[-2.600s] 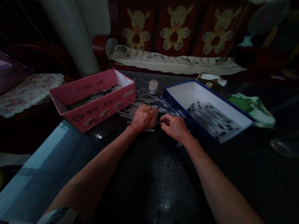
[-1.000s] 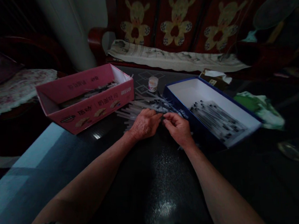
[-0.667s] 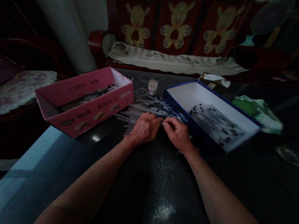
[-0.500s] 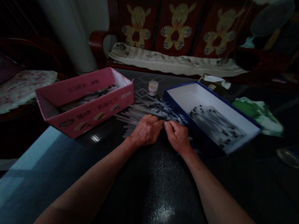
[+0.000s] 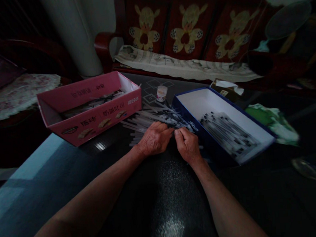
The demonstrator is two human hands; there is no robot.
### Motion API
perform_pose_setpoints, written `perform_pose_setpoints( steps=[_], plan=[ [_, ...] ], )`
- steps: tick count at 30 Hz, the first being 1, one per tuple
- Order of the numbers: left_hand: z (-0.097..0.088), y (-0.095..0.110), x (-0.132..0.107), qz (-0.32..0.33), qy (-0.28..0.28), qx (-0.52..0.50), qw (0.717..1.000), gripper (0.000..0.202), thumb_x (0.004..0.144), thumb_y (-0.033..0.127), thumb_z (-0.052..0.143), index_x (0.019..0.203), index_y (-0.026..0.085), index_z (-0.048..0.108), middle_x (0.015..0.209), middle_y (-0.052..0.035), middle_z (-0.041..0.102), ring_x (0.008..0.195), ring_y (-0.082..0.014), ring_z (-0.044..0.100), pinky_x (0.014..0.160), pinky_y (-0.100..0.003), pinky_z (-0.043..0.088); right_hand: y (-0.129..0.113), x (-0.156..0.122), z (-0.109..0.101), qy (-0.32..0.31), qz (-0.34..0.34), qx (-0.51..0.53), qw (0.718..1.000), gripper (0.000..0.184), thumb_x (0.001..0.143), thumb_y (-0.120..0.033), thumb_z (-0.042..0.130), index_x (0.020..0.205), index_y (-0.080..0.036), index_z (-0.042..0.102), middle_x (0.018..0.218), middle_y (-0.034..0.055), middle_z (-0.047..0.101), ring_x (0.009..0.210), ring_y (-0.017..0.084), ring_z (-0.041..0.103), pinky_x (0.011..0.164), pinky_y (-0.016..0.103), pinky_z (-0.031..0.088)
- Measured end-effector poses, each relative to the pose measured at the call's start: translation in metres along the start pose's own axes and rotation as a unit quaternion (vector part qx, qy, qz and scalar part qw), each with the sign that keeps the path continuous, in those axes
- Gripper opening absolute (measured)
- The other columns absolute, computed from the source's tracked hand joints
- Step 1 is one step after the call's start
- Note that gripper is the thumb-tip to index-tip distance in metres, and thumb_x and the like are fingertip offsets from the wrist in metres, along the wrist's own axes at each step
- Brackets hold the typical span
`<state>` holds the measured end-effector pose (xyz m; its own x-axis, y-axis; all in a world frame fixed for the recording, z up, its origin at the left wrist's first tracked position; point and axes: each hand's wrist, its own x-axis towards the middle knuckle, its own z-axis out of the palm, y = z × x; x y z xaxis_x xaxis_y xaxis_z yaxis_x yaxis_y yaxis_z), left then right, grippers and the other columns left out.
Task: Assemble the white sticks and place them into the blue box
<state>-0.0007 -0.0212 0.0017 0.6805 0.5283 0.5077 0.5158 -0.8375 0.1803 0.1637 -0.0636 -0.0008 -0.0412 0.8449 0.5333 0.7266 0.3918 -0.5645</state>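
My left hand [image 5: 155, 138] and my right hand [image 5: 187, 142] are close together at the near side of a loose heap of thin pale sticks [image 5: 140, 121], some with dark ends. Both hands are closed, with fingers pinched toward each other. Whatever lies between the fingertips is too small and dark to make out. Right of my right hand stands a blue-rimmed box [image 5: 260, 133], white inside, holding a layer of thin clear sticks [image 5: 224, 129] with dark ends. To the left is a pink box [image 5: 107, 117] with more thin sticks [image 5: 97, 101] inside.
A small white tub [image 5: 161, 92] stands behind the heap on the dark glossy table [image 5: 122, 215]. Right of the blue box lie a green and white packet [image 5: 272, 122] and a tissue box [image 5: 225, 89]. A wooden sofa [image 5: 166, 32] is beyond the table.
My fingertips have drawn very slightly apart, the right hand shifting a little. The boxes, heap and tub have stayed put.
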Motion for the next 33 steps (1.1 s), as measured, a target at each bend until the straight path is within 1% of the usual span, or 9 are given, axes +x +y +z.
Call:
perform_pose_setpoints(
  steps=[3, 8, 11, 15, 17, 21, 24, 29, 33],
  plan=[
    [-0.0007, -0.0002, 0.0, -0.001, 0.003, -0.001, 1.0, 0.032, 0.096, 0.026, 0.038, 0.112, 0.013, 0.062, 0.086, -0.0092, 0.061, 0.081, -0.0209, 0.054, 0.078, -0.036, 0.043, -0.0002, -0.0006, 0.0003, 0.003, 0.004, 0.007, 1.0, 0.033, 0.095, -0.031, 0.037, 0.067, -0.022, 0.052, 0.066, 0.0028, 0.058, 0.064, 0.016, 0.055, 0.065, 0.03, 0.043],
    [-0.0027, -0.0028, -0.0004, -0.012, 0.008, -0.002, 1.0, 0.033, 0.095, 0.025, 0.039, 0.115, 0.013, 0.062, 0.087, -0.0088, 0.062, 0.083, -0.0213, 0.054, 0.078, -0.037, 0.044, -0.0019, -0.0022, -0.0006, 0.017, -0.004, 0.028, 0.999, 0.012, 0.088, -0.03, 0.049, 0.091, -0.021, 0.057, 0.083, 0.0048, 0.064, 0.077, 0.019, 0.06, 0.071, 0.031, 0.047],
    [-0.003, -0.0019, 0.0, -0.006, 0.007, 0.001, 1.0, 0.033, 0.095, 0.024, 0.038, 0.112, 0.013, 0.063, 0.085, -0.0088, 0.062, 0.081, -0.021, 0.054, 0.078, -0.036, 0.045, -0.0029, -0.0012, -0.001, 0.005, -0.012, 0.019, 1.0, 0.013, 0.089, -0.028, 0.046, 0.084, -0.021, 0.056, 0.079, 0.0046, 0.061, 0.074, 0.019, 0.059, 0.07, 0.031, 0.045],
    [-0.003, 0.0007, 0.0009, 0.0, 0.009, -0.004, 1.0, 0.031, 0.094, 0.023, 0.039, 0.108, 0.014, 0.065, 0.084, -0.0084, 0.062, 0.081, -0.0208, 0.055, 0.078, -0.036, 0.045, -0.0026, -0.0001, -0.0009, -0.001, -0.002, 0.014, 1.0, 0.029, 0.094, -0.028, 0.038, 0.069, -0.022, 0.051, 0.068, 0.0034, 0.057, 0.068, 0.018, 0.056, 0.066, 0.031, 0.043],
    [-0.0035, 0.0009, 0.0009, -0.005, 0.014, -0.006, 1.0, 0.031, 0.093, 0.023, 0.04, 0.11, 0.014, 0.064, 0.086, -0.0087, 0.063, 0.082, -0.021, 0.056, 0.078, -0.036, 0.045, -0.0022, -0.0006, -0.0011, 0.007, 0.002, 0.022, 1.0, 0.028, 0.094, -0.028, 0.037, 0.072, -0.022, 0.053, 0.071, 0.0039, 0.058, 0.07, 0.018, 0.057, 0.068, 0.031, 0.044],
    [-0.0042, -0.0006, 0.0001, -0.01, 0.017, -0.011, 1.0, 0.032, 0.093, 0.023, 0.04, 0.111, 0.013, 0.064, 0.085, -0.0084, 0.062, 0.082, -0.0206, 0.055, 0.078, -0.035, 0.045, -0.0025, -0.0021, -0.0023, 0.01, -0.006, 0.031, 0.999, 0.012, 0.09, -0.026, 0.046, 0.089, -0.02, 0.056, 0.083, 0.0052, 0.062, 0.077, 0.019, 0.059, 0.071, 0.031, 0.045],
    [-0.0037, -0.001, -0.0003, 0.0, 0.024, -0.017, 1.0, 0.031, 0.093, 0.023, 0.04, 0.111, 0.013, 0.064, 0.085, -0.0079, 0.061, 0.081, -0.0204, 0.055, 0.077, -0.035, 0.044, -0.0029, -0.0018, -0.002, 0.002, -0.016, 0.025, 1.0, 0.013, 0.09, -0.025, 0.044, 0.085, -0.02, 0.055, 0.08, 0.0047, 0.06, 0.076, 0.019, 0.058, 0.07, 0.031, 0.044],
    [-0.0027, -0.0001, 0.0002, 0.008, 0.018, -0.02, 1.0, 0.03, 0.094, 0.024, 0.039, 0.107, 0.013, 0.065, 0.082, -0.0075, 0.06, 0.078, -0.0195, 0.054, 0.077, -0.034, 0.043, -0.0019, -0.0002, 0.0004, -0.008, 0.001, 0.011, 1.0, 0.031, 0.095, -0.028, 0.037, 0.065, -0.022, 0.047, 0.065, 0.0016, 0.052, 0.063, 0.016, 0.051, 0.063, 0.029, 0.04],
    [-0.0016, -0.0014, -0.0005, -0.001, 0.023, -0.018, 1.0, 0.03, 0.093, 0.023, 0.04, 0.108, 0.013, 0.065, 0.081, -0.0077, 0.06, 0.077, -0.0192, 0.053, 0.076, -0.033, 0.042, -0.0024, -0.0012, -0.0007, -0.001, -0.003, 0.023, 1.0, 0.019, 0.092, -0.027, 0.043, 0.08, -0.019, 0.055, 0.077, 0.0045, 0.06, 0.073, 0.018, 0.057, 0.069, 0.029, 0.042]
  ],
)
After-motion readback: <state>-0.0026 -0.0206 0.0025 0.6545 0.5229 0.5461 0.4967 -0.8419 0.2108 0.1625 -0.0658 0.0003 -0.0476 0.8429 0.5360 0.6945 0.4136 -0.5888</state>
